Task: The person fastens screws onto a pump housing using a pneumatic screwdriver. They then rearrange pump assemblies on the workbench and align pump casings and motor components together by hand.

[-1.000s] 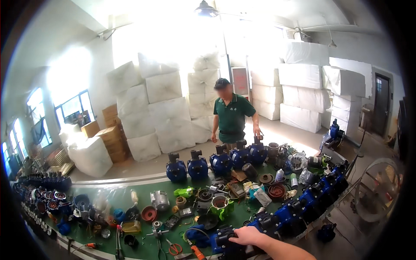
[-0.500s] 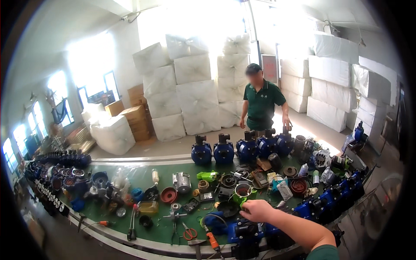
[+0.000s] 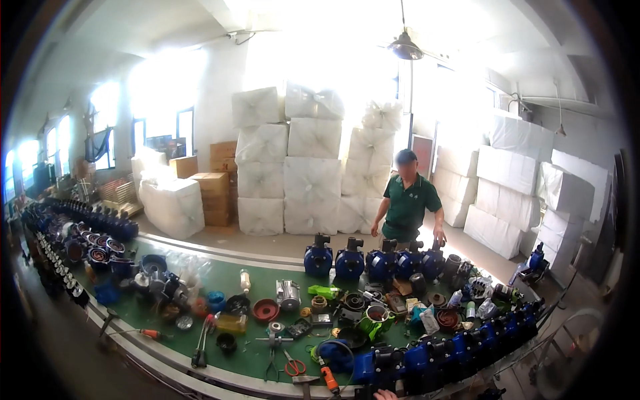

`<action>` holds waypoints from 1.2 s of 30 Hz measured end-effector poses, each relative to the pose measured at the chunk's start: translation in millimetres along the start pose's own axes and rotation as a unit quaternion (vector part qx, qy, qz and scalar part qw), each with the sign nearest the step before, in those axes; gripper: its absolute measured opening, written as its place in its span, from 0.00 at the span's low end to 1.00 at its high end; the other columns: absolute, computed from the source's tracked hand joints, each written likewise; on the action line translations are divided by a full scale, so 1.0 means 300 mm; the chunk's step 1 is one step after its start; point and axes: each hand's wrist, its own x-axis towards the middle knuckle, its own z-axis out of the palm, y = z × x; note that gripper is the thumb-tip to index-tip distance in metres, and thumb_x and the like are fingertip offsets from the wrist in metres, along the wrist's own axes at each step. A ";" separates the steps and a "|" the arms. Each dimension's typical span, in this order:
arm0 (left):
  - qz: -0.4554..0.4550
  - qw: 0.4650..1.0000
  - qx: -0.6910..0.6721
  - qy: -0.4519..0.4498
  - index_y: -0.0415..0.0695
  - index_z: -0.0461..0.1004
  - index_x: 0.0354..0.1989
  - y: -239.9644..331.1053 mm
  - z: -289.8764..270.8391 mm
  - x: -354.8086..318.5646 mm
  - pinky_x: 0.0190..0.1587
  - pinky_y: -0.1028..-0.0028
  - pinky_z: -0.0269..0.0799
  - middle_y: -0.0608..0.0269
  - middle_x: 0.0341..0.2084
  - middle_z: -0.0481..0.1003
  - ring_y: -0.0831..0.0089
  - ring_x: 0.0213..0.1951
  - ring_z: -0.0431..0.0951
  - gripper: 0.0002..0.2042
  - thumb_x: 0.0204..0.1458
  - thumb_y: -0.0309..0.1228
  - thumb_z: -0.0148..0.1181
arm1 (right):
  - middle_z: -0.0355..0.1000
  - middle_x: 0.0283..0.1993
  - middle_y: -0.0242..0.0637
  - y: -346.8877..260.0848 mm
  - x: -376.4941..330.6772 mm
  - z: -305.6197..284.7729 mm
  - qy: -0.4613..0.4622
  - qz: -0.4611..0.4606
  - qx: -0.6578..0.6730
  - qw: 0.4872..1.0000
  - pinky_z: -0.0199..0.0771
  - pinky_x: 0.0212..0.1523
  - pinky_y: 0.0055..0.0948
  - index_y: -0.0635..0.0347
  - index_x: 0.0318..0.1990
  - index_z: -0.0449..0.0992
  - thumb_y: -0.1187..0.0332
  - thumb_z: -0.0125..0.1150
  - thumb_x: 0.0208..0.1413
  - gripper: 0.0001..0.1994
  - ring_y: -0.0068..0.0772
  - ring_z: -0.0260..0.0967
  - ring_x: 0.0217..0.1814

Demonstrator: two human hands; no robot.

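Only a small part of my right hand (image 3: 385, 395) shows at the bottom edge, beside the near end of a row of blue pumps (image 3: 375, 363). Its fingers are mostly cut off, so I cannot make out a grip. My left hand is out of the picture. Left of the pumps lie an orange-handled power tool (image 3: 329, 379), a hammer (image 3: 305, 379), red-handled scissors (image 3: 294, 366) and pliers (image 3: 272, 369). Behind the pumps stands a bright green part with a pale round rim (image 3: 377, 321).
Across the green-topped bench (image 3: 220, 267) a person in a green shirt (image 3: 412, 203) has one hand over another row of blue pumps (image 3: 349, 261). Loose parts, a silver motor (image 3: 288, 295) and a red ring (image 3: 265, 310) cover the middle. White wrapped stacks (image 3: 312, 187) stand behind.
My right hand has drawn back from beside the green part to the bottom edge. The view has tilted up, showing a hanging lamp. The other person stays by the far pumps.
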 end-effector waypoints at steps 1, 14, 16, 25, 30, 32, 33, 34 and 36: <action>0.001 1.000 -0.008 -0.003 0.40 0.76 0.53 -0.069 0.006 0.006 0.55 0.59 0.72 0.47 0.51 0.77 0.50 0.53 0.76 0.23 0.54 0.42 0.62 | 0.68 0.62 0.47 -0.008 -0.043 0.029 -0.011 -0.010 -0.042 0.999 0.61 0.66 0.54 0.59 0.56 0.74 0.63 0.64 0.48 0.26 0.57 0.60 0.67; -0.021 0.995 0.053 -0.076 0.36 0.74 0.55 -0.582 -0.347 -0.445 0.53 0.58 0.72 0.47 0.51 0.77 0.51 0.52 0.77 0.20 0.57 0.34 0.59 | 0.72 0.58 0.55 -0.024 -0.384 0.383 -0.334 0.302 -0.039 0.892 0.71 0.60 0.45 0.61 0.52 0.76 0.57 0.62 0.49 0.24 0.56 0.69 0.60; -0.194 0.960 0.028 0.200 0.36 0.75 0.53 -0.689 -0.350 -0.452 0.52 0.58 0.73 0.44 0.48 0.78 0.51 0.51 0.77 0.20 0.55 0.36 0.60 | 0.74 0.53 0.55 -0.049 -0.431 0.445 -0.316 0.296 -0.036 0.901 0.73 0.57 0.44 0.61 0.48 0.78 0.56 0.62 0.49 0.22 0.57 0.71 0.56; -0.178 0.975 -0.107 0.083 0.35 0.74 0.52 -0.695 -0.096 -0.340 0.49 0.58 0.74 0.42 0.46 0.78 0.52 0.47 0.79 0.20 0.55 0.37 0.61 | 0.77 0.50 0.53 -0.070 -0.356 0.352 -0.206 0.275 0.039 0.938 0.74 0.55 0.41 0.62 0.47 0.81 0.59 0.65 0.49 0.20 0.52 0.74 0.54; -0.117 0.989 -0.081 0.045 0.35 0.74 0.52 -0.494 -0.117 -0.258 0.49 0.57 0.74 0.42 0.46 0.78 0.52 0.46 0.79 0.21 0.55 0.37 0.61 | 0.78 0.35 0.43 0.218 -0.171 0.286 -0.043 0.293 0.090 0.951 0.79 0.42 0.43 0.64 0.50 0.77 0.68 0.66 0.46 0.21 0.44 0.78 0.39; -0.123 0.988 -0.084 0.047 0.35 0.74 0.52 -0.468 -0.090 -0.273 0.49 0.57 0.74 0.42 0.46 0.78 0.52 0.46 0.79 0.21 0.55 0.37 0.61 | 0.75 0.27 0.43 0.153 -0.003 0.216 0.056 0.367 0.336 0.865 0.77 0.25 0.33 0.72 0.45 0.75 0.78 0.61 0.47 0.15 0.35 0.76 0.26; -0.126 0.987 -0.085 0.047 0.35 0.74 0.52 -0.455 -0.070 -0.288 0.49 0.57 0.74 0.42 0.45 0.78 0.52 0.46 0.79 0.21 0.55 0.37 0.61 | 0.75 0.29 0.41 0.056 0.077 0.112 0.097 0.382 0.433 0.811 0.75 0.26 0.30 0.72 0.46 0.74 0.76 0.62 0.48 0.16 0.32 0.74 0.25; -0.117 0.989 -0.081 0.044 0.35 0.74 0.52 -0.424 -0.074 -0.272 0.49 0.57 0.74 0.42 0.45 0.78 0.52 0.46 0.79 0.21 0.55 0.37 0.61 | 0.75 0.30 0.40 -0.008 0.129 -0.006 0.108 0.353 0.461 0.807 0.74 0.25 0.28 0.71 0.46 0.73 0.79 0.60 0.50 0.14 0.30 0.74 0.25; -0.094 0.992 -0.069 0.036 0.35 0.74 0.52 -0.334 -0.083 -0.197 0.49 0.57 0.74 0.42 0.45 0.78 0.52 0.45 0.79 0.21 0.55 0.37 0.61 | 0.76 0.36 0.41 -0.002 0.208 -0.131 0.128 0.348 0.462 0.806 0.76 0.28 0.27 0.67 0.54 0.69 0.76 0.59 0.54 0.19 0.29 0.76 0.29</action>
